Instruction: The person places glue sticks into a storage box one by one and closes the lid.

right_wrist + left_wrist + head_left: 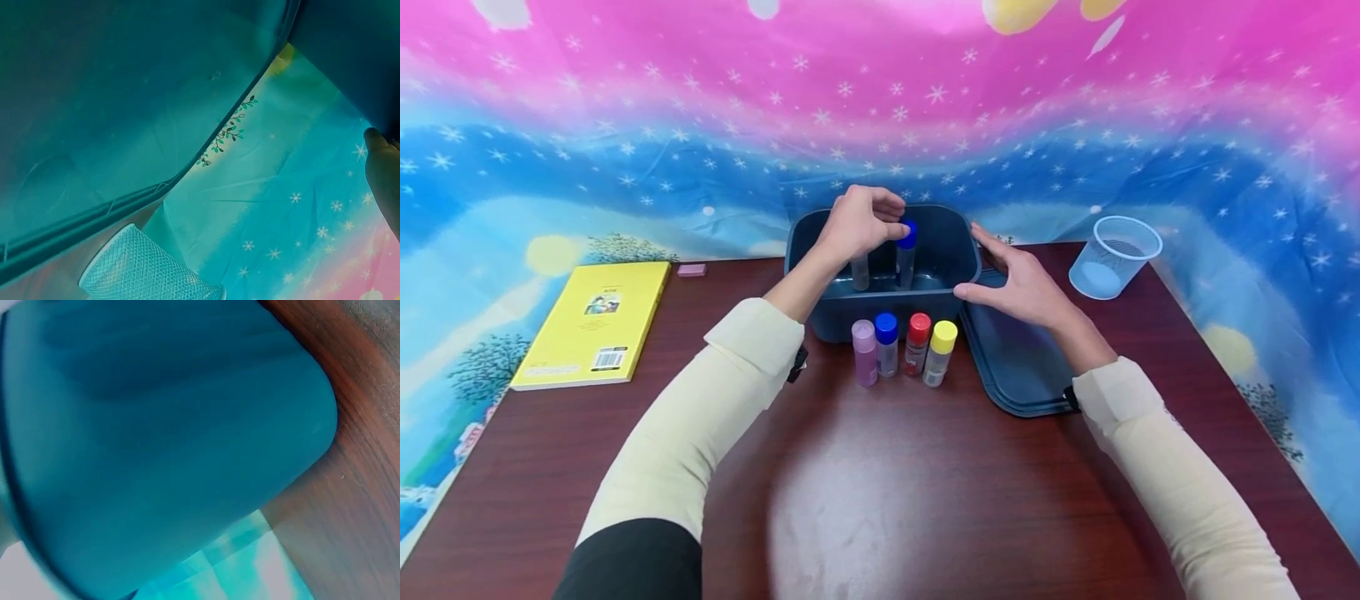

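Looking down from the head camera, the left hand [859, 223] is over the dark blue box [820, 242] near the back edge of the table [880, 492]. Its fingers curl round the top of a small bottle [860, 271] that stands inside the box. A bottle with a blue cap [906, 254] stands just beside it in the box. The right hand [1022, 287] has straight, loose fingers and rests against the right rim of the box. It holds nothing. The box lid [1022, 367] lies flat on the table under that hand, touching the box. Four more bottles stand in a row in front of the box: a purple one [864, 352], a blue one [886, 343], a red one [917, 342] and a yellow one [940, 352]. A yellow book [597, 323] lies near the left edge, and a mesh cup [1114, 256] stands by the back right corner. To do this well, I think the held bottle should stay straight up and go down softly, so it does not knock its neighbour, while the other hand keeps the box from sliding.

From the left wrist camera, only the side of the box [162, 444] and some table [356, 506] show. No fingers show, so I cannot tell the grip here.

From the right wrist camera, the lid [125, 106] fills the top, the mesh cup [144, 269] sits below, and one fingertip [378, 159] touches the box.
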A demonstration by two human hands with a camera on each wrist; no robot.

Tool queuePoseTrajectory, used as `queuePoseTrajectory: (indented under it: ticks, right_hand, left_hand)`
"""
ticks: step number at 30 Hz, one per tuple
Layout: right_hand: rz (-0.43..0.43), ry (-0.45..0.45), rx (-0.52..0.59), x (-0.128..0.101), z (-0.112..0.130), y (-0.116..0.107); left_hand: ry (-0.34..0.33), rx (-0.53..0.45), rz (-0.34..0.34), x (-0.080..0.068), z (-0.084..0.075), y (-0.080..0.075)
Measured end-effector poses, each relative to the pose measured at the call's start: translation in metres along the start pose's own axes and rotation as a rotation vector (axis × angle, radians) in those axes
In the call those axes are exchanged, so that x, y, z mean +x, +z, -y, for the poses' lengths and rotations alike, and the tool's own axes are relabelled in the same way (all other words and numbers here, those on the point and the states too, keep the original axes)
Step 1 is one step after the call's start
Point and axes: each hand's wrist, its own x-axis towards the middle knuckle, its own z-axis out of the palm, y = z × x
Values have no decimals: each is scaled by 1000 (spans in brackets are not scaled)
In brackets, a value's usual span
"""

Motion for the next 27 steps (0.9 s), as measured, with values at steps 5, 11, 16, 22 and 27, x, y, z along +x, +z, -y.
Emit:
queuePoseTrajectory:
  ticks: [5, 11, 16, 22, 27]
  right_hand:
    - [-1, -2, -5, 0, 0, -1]
    - [-7, 2, -11, -2, 0, -2]
    - [-24, -12, -18, 0, 2, -3]
    - [-29, -20, -40, 4, 4, -3]
    - [-20, -13, -60, 5, 6, -4]
  left_hand:
    - [61, -48, 14, -17, -7, -9]
    - [115, -89, 20, -40, -8, -20]
    - [152, -124, 33, -58, -6, -26]
    - [161, -209, 66, -74, 3, -33]
    - [169, -230, 112, -89, 12, -38]
